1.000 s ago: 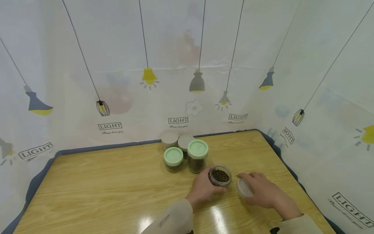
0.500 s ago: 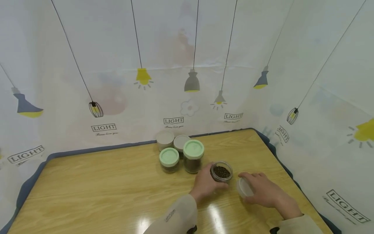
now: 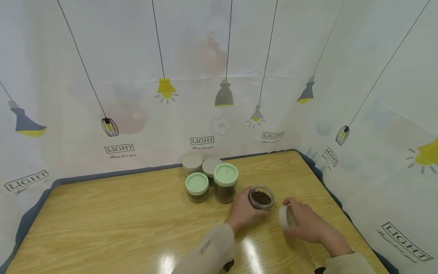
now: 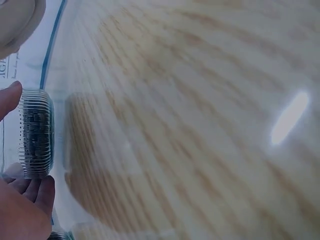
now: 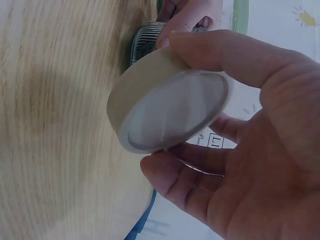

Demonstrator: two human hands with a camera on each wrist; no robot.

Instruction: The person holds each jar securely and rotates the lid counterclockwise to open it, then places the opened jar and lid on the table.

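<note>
My left hand (image 3: pixel 244 211) grips an uncapped ribbed glass jar (image 4: pixel 37 135) from its left side, thumb and fingers around the wall. Small dark beans or grains (image 3: pixel 261 197) show through its mouth; their exact kind cannot be told. To the right, my right hand (image 3: pixel 306 223) holds a pale round lid (image 5: pixel 172 107) by its edge between thumb and fingers. Tilted on its side, the lid turns its hollow underside toward the right wrist camera. A narrow gap separates lid and jar in the head view.
Left of the open jar stand a tall green-lidded jar (image 3: pixel 226 182) and a short green-lidded jar (image 3: pixel 197 187). Behind them are two pale-lidded jars, one (image 3: pixel 192 164) at the left and another (image 3: pixel 212 166). A lamp-patterned cloth (image 3: pixel 154 114) backs the wooden table (image 3: pixel 113 217).
The open jar has shifted slightly to the right and away within my left hand's grip. My right hand has tipped the lid more onto its edge. The head view has swung slightly right.
</note>
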